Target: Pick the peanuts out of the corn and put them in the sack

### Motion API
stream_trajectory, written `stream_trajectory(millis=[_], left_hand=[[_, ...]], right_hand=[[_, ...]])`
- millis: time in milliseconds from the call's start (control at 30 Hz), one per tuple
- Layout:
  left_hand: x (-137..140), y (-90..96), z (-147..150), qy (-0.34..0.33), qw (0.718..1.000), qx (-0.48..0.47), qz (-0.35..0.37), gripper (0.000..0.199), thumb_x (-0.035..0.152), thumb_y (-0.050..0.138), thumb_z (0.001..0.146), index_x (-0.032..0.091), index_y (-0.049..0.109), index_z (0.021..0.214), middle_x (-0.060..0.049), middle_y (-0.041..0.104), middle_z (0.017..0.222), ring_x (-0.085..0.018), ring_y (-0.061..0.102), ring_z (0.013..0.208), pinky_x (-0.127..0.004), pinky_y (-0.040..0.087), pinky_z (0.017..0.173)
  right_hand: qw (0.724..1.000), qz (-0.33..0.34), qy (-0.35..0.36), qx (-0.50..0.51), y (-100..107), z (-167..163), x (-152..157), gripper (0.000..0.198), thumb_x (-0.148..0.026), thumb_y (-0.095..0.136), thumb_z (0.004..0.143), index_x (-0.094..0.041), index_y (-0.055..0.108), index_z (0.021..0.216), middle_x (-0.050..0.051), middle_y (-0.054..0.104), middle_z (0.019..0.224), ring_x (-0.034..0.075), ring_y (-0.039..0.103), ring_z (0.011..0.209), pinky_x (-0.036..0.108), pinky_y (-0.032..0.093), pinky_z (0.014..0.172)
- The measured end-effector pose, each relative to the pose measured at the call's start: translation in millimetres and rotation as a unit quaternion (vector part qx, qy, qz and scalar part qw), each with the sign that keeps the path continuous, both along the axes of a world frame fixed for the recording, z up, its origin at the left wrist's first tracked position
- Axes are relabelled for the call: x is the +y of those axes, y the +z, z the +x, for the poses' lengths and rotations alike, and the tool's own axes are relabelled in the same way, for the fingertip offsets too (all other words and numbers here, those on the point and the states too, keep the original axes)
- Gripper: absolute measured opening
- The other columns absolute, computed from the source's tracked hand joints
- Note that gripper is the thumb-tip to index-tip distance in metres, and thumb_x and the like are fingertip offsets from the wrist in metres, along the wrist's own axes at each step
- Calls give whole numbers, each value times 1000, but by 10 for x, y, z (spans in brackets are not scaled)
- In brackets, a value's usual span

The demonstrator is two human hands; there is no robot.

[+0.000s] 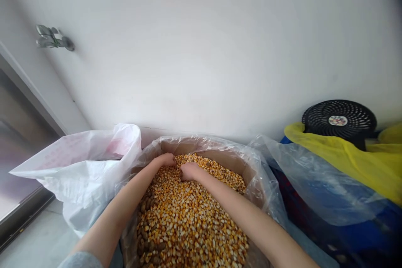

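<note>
A large box lined with clear plastic holds a heap of yellow and white corn kernels. Brown lumps that look like peanuts in their shells lie among the kernels along the left side. My left hand reaches to the far left part of the heap, its fingertips down in the corn and hidden. Close beside it, my right hand rests on the kernels with its fingers curled in. What that hand holds, if anything, does not show. The two hands are apart by a small gap.
A white plastic sack stands open at the left of the box. To the right are a black fan, a yellow bag and blue material under clear plastic. Behind is a white wall with a metal tap.
</note>
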State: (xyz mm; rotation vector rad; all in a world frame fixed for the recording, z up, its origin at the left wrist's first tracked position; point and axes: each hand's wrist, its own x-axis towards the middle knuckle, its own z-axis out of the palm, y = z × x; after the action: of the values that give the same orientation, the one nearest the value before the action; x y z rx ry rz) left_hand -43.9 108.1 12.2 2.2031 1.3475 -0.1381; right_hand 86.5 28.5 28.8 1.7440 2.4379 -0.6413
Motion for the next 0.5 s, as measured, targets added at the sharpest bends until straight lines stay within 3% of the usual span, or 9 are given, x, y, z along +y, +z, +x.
stream_trajectory(millis=[133, 233, 333, 433, 500], left_hand=[[-97, -75, 53, -12, 999, 34, -2, 22, 31, 45, 78, 13, 55, 88, -4, 56, 89, -13, 53, 80, -32, 43, 72], [-143, -182, 100, 2, 1000, 27, -4, 24, 30, 44, 79, 14, 53, 95, -5, 54, 97, -14, 52, 85, -33, 43, 74], [-132, -240, 109, 22, 1000, -10, -16, 21, 29, 44, 79, 14, 53, 91, -5, 54, 93, -13, 52, 82, -31, 44, 71], [-76, -191, 71, 31, 995, -74, -53, 15, 26, 54, 72, 11, 55, 69, 0, 54, 67, -9, 50, 61, -25, 42, 59], [-45, -89, 34, 36, 987, -141, -74, 19, 25, 60, 64, 11, 51, 54, 3, 45, 49, -8, 44, 47, -23, 37, 48]], right_hand=[[992, -29, -31, 118, 28, 239, 135, 15, -25, 67, 48, -18, 61, 60, 0, 58, 58, 16, 54, 62, 26, 40, 60], [965, -69, -74, 242, 41, 479, 222, 22, -37, 62, 55, -17, 56, 60, -5, 44, 46, 7, 40, 44, 20, 32, 44], [913, -115, -125, 372, 79, 708, 287, 30, -47, 46, 67, -17, 47, 66, -9, 30, 43, 4, 22, 34, 17, 20, 34], [845, -147, -162, 487, 142, 893, 341, 27, -44, 35, 72, -18, 38, 65, -9, 27, 47, 3, 13, 34, 16, 13, 32], [799, -160, -176, 553, 188, 983, 368, 23, -40, 32, 72, -18, 34, 65, -8, 30, 51, 3, 11, 35, 16, 11, 32]])
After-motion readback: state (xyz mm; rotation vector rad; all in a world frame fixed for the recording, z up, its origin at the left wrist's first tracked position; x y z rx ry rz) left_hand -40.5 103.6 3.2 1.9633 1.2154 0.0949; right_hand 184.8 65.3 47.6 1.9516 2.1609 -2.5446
